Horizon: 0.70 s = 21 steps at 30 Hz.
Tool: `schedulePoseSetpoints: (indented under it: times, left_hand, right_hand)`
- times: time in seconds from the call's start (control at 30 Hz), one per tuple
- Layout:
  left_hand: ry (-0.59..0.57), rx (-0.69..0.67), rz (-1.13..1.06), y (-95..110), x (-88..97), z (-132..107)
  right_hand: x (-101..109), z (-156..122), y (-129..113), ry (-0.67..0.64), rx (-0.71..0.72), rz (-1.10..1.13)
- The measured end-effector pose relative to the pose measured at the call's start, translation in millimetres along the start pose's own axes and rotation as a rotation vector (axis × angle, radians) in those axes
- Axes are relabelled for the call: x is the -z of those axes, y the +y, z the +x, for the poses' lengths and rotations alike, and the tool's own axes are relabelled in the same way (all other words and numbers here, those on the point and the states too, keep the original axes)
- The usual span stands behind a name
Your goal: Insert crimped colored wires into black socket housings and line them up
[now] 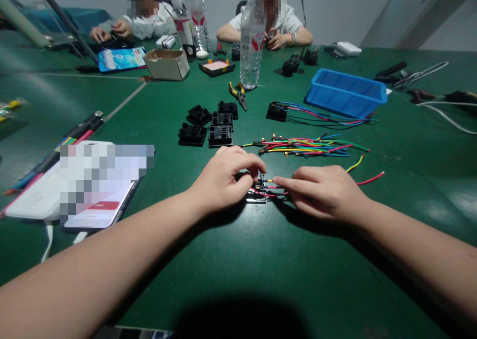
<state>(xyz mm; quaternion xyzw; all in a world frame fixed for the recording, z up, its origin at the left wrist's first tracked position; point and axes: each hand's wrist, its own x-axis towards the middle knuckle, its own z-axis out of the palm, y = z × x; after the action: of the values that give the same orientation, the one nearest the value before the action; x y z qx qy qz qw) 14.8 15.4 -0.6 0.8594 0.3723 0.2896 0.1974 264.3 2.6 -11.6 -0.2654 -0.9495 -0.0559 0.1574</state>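
Note:
My left hand (pixel 227 177) curls over a black plastic connector block (pixel 257 194) on the green table (pixel 238 269), fingers closed on it. My right hand (pixel 320 190) pinches thin coloured wires (pixel 368 180) that run into the block's side; a red and a yellow wire trail out to the right. Just beyond my hands lies a loose bundle of coloured wires (pixel 309 146) with metal terminals. Several more black connector blocks (pixel 212 125) sit in a group behind my left hand.
A phone on a white pad (pixel 97 200) lies at left beside pens (pixel 70 140). Farther back are pliers (pixel 238 94), a wired block (pixel 276 112), a blue bin (pixel 346 91), water bottles (pixel 252 36) and a cardboard box (pixel 167 63). Two people work at the far edge.

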Motion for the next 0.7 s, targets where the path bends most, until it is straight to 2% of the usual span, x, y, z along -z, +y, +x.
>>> schedulePoseSetpoints:
  times: [0.27,0.4,0.57,0.63,0.7]
  left_hand:
    - [-0.01,-0.045,0.062,-1.1,-2.8,2.6]
    - [-0.001,-0.056,0.017,-3.0,-2.0,0.4]
    - [0.132,0.1,-0.161,-7.8,-2.5,-2.4]
    - [0.123,0.15,-0.204,-9.1,-3.8,-1.7]
    - [0.058,0.182,-0.232,-9.0,-5.6,-0.4]
  right_hand:
    - [-1.2,-0.5,-0.6,0.01,0.002,-0.036]
    - [-2.6,-0.5,0.7,0.028,0.003,-0.032]
    - [-4.3,-0.7,0.7,0.025,0.004,-0.076]
    - [-4.6,-0.5,-0.3,0.021,0.004,-0.086]
    - [-4.5,-0.1,-1.6,0.024,0.004,-0.086]
